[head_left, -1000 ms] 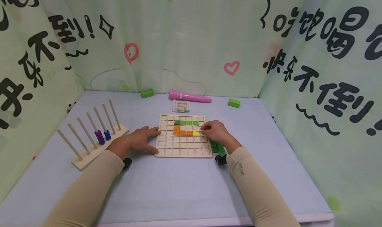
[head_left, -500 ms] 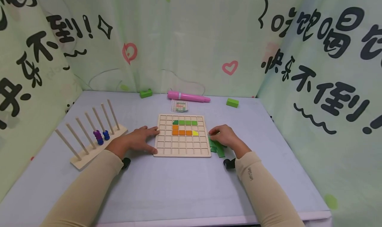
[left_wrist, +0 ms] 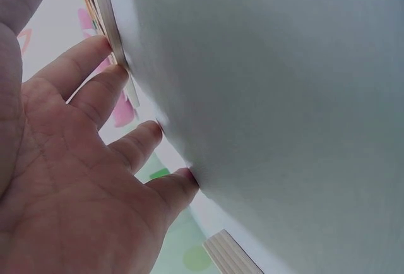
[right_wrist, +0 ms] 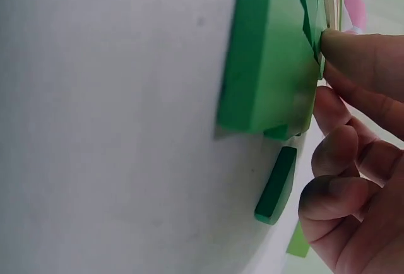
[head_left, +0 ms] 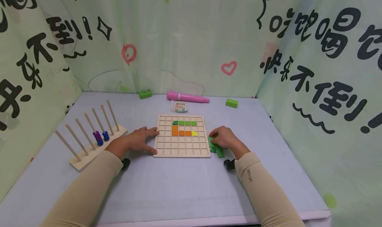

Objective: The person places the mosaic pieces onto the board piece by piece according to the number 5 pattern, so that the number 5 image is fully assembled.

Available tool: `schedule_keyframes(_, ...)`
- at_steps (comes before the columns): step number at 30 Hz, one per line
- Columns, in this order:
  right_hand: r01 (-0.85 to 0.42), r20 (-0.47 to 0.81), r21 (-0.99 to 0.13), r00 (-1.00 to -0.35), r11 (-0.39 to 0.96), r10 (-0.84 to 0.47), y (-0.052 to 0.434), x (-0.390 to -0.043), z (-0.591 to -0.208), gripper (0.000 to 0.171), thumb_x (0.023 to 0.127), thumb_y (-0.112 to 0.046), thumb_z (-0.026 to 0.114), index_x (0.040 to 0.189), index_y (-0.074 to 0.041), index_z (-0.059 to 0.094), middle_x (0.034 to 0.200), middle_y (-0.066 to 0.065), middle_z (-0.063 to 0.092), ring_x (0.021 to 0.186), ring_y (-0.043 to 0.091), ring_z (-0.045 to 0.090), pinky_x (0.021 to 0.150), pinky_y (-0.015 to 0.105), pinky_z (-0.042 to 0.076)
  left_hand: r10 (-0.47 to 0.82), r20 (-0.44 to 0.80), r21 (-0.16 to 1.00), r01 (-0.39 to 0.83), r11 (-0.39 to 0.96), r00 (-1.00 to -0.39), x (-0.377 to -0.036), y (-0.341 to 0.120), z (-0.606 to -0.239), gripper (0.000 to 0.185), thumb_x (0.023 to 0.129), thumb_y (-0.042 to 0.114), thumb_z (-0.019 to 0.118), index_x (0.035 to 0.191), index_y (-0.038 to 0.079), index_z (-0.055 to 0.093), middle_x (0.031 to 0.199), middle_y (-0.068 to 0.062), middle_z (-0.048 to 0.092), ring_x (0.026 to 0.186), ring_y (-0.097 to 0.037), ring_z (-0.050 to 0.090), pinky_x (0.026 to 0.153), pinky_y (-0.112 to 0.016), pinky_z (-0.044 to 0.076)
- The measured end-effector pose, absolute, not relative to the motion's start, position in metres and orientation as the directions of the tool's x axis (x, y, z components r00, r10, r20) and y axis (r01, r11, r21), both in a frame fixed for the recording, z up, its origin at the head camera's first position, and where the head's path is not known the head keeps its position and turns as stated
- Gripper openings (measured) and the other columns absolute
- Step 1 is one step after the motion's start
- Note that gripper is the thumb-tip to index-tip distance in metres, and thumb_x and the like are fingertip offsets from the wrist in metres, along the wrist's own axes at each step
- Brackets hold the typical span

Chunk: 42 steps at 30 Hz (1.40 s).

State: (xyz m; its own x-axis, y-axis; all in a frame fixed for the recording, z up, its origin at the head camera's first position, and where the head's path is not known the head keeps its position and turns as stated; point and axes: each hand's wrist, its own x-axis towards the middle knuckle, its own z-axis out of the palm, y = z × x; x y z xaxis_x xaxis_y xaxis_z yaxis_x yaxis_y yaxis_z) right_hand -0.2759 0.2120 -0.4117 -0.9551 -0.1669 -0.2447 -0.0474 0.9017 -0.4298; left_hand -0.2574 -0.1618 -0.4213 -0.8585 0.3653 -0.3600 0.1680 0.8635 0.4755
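A wooden grid board [head_left: 182, 150] lies mid-table with a row of green tiles [head_left: 185, 123], orange tiles [head_left: 180, 133] and one yellow tile [head_left: 195, 133] in it. My left hand [head_left: 143, 141] lies flat on the table, fingers straight, fingertips [left_wrist: 107, 47] against the board's left edge [left_wrist: 104, 9]. My right hand [head_left: 221, 138] sits just right of the board over a pile of green pieces [head_left: 217, 150]. In the right wrist view its fingers [right_wrist: 360, 59] are curled and pinch the edge of the stacked green pieces [right_wrist: 271, 65]. A small green piece [right_wrist: 276, 185] lies loose beside them.
A wooden peg rack [head_left: 89, 144] with purple and blue beads [head_left: 100, 137] stands at the left. At the back lie a pink pen [head_left: 188, 97], a pattern card [head_left: 179, 106] and two green blocks [head_left: 145, 94] [head_left: 231, 103]. Printed curtains close off three sides.
My right hand has drawn back from the yellow tile on the board to the green pieces beside its right edge. The left hand has stayed put.
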Motion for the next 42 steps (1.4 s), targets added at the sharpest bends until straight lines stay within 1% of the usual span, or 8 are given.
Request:
schedule_keyframes(4,-0.069,-0.236,-0.413,-0.955,0.908,-0.18,0.211,-0.276,-0.411,0.023,0.095,-0.013,0.07,0.116,-0.006,0.073,0.111,0.01,0.07,0.097,0.023,0.06,0.089,0.039,0.052,0.367,-0.36,0.474,0.17,0.864,-0.858,-0.257,-0.161,-0.422,0.098,0.081,0.051,0.086,0.162,0.022,0.039,0.174,-0.004,0.022,0.158,-0.047,0.013,0.121,-0.071,0.022)
schedule_keyframes(10,-0.082,-0.209,-0.438,-0.959,0.895,-0.19,0.211,-0.274,-0.41,0.015,0.092,-0.01,0.072,0.107,-0.007,0.069,0.099,0.007,0.066,0.09,0.022,0.058,0.078,0.034,0.049,0.355,-0.363,0.474,0.158,0.866,-0.861,-0.257,-0.161,-0.422,0.099,0.081,0.051,0.086,0.162,0.023,0.039,0.174,-0.003,0.022,0.159,-0.046,0.011,0.121,-0.071,0.021)
schedule_keyframes(16,-0.08,-0.189,-0.444,-0.965,0.892,-0.181,0.21,-0.271,-0.41,0.015,0.092,-0.009,0.073,0.105,-0.007,0.067,0.098,0.008,0.065,0.09,0.022,0.058,0.079,0.035,0.05,0.356,-0.363,0.471,0.161,0.868,-0.861,-0.258,-0.161,-0.423,0.098,0.081,0.051,0.086,0.162,0.023,0.039,0.174,-0.004,0.022,0.159,-0.046,0.011,0.121,-0.071,0.021)
schedule_keyframes(22,-0.07,-0.189,-0.486,-0.965,0.871,-0.183,0.213,-0.269,-0.41,0.012,0.093,-0.008,0.072,0.104,-0.008,0.066,0.096,0.007,0.064,0.088,0.021,0.057,0.076,0.032,0.048,0.358,-0.365,0.471,0.161,0.867,-0.859,-0.259,-0.161,-0.424,0.099,0.08,0.052,0.086,0.162,0.023,0.039,0.174,-0.004,0.022,0.159,-0.047,0.011,0.121,-0.072,0.021)
schedule_keyframes(27,-0.04,-0.212,-0.53,-0.961,0.847,-0.178,0.215,-0.268,-0.409,0.011,0.096,-0.009,0.069,0.106,-0.007,0.066,0.098,0.007,0.063,0.088,0.021,0.057,0.074,0.03,0.048,0.362,-0.362,0.473,0.165,0.865,-0.859,-0.261,-0.162,-0.425,0.099,0.08,0.052,0.087,0.162,0.023,0.039,0.174,-0.003,0.023,0.159,-0.046,0.011,0.121,-0.071,0.021)
schedule_keyframes(32,-0.035,-0.196,-0.562,-0.965,0.827,-0.174,0.213,-0.269,-0.404,0.012,0.098,-0.01,0.066,0.11,-0.006,0.066,0.102,0.008,0.063,0.09,0.022,0.056,0.072,0.031,0.048,0.364,-0.355,0.474,0.17,0.864,-0.861,-0.262,-0.163,-0.427,0.099,0.08,0.052,0.087,0.162,0.023,0.039,0.174,-0.003,0.023,0.159,-0.046,0.011,0.121,-0.071,0.021)
schedule_keyframes(39,-0.047,-0.198,-0.651,-0.953,0.757,-0.229,0.197,-0.272,-0.4,0.012,0.097,-0.009,0.066,0.108,-0.005,0.065,0.099,0.008,0.061,0.091,0.023,0.054,0.073,0.03,0.046,0.363,-0.359,0.474,0.168,0.865,-0.86,-0.262,-0.163,-0.428,0.1,0.08,0.053,0.086,0.162,0.023,0.039,0.174,-0.004,0.023,0.159,-0.047,0.013,0.121,-0.071,0.022)
schedule_keyframes(42,-0.075,-0.189,-0.665,-0.945,0.743,-0.265,0.189,-0.273,-0.4,0.01,0.097,-0.007,0.066,0.107,-0.004,0.065,0.097,0.008,0.061,0.091,0.022,0.054,0.073,0.03,0.046,0.371,-0.353,0.472,0.178,0.863,-0.859,-0.262,-0.163,-0.427,0.099,0.08,0.053,0.086,0.162,0.022,0.039,0.174,-0.004,0.022,0.159,-0.047,0.012,0.121,-0.071,0.021)
